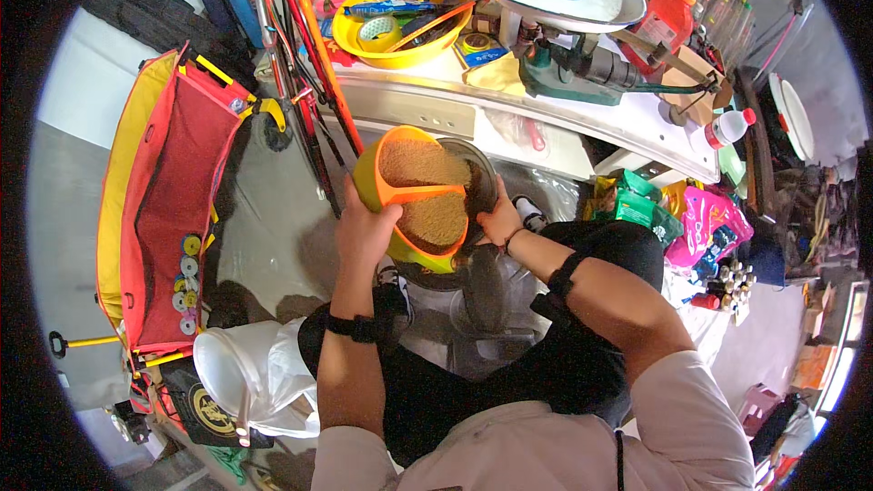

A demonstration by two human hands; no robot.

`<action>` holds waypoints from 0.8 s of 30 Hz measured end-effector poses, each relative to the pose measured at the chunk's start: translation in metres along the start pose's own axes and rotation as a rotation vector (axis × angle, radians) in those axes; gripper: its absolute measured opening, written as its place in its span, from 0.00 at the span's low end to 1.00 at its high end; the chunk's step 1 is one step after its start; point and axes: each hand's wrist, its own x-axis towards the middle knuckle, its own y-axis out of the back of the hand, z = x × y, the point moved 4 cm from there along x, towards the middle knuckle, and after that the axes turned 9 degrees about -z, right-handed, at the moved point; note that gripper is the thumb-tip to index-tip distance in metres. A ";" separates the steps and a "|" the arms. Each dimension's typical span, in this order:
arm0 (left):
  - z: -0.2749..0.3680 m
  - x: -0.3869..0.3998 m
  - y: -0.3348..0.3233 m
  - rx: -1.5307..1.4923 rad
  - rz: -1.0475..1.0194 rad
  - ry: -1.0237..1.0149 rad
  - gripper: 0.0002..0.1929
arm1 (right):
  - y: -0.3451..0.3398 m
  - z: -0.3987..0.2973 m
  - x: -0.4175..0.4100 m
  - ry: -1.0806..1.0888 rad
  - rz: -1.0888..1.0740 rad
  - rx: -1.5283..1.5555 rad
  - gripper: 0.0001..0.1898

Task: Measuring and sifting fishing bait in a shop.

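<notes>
My left hand (363, 221) grips the near left side of a yellow-green tub (367, 174) with an orange inside. An orange divider (423, 192) splits the tub into two compartments, each holding brown granular powder (419, 162). Tilted to the right, the tub's mouth overlaps a dark round container (484, 162). My right hand (502, 217) holds that container by its right side, with my thumb at the rim. Some brown material shows inside the dark container, though the tub hides much of it. Below, between my legs, are transparent containers (436, 310) on the floor.
A white table (586, 126) ahead bears a yellow basin (348, 27) of tools and tape, and a green scale (566, 78) with a white pan. Fishing rods (310, 54) lean left of it. A red bag (181, 184) and white bucket (222, 368) stand left; colourful packets (709, 221) lie right.
</notes>
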 end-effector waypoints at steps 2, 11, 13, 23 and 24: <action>0.005 -0.002 0.000 0.003 -0.005 0.008 0.49 | 0.003 -0.006 -0.007 -0.091 -0.054 0.040 0.53; 0.037 -0.008 0.006 0.180 -0.020 0.068 0.50 | 0.005 -0.025 -0.021 -0.084 -0.065 0.134 0.53; 0.041 -0.009 0.007 0.209 -0.039 0.121 0.50 | 0.005 -0.019 -0.016 -0.058 -0.061 0.094 0.53; 0.039 -0.006 0.006 0.140 0.017 0.015 0.51 | -0.018 -0.010 -0.016 -0.053 -0.171 0.440 0.48; 0.035 -0.005 0.004 0.173 0.022 0.047 0.51 | -0.018 -0.008 -0.015 -0.065 -0.161 0.430 0.48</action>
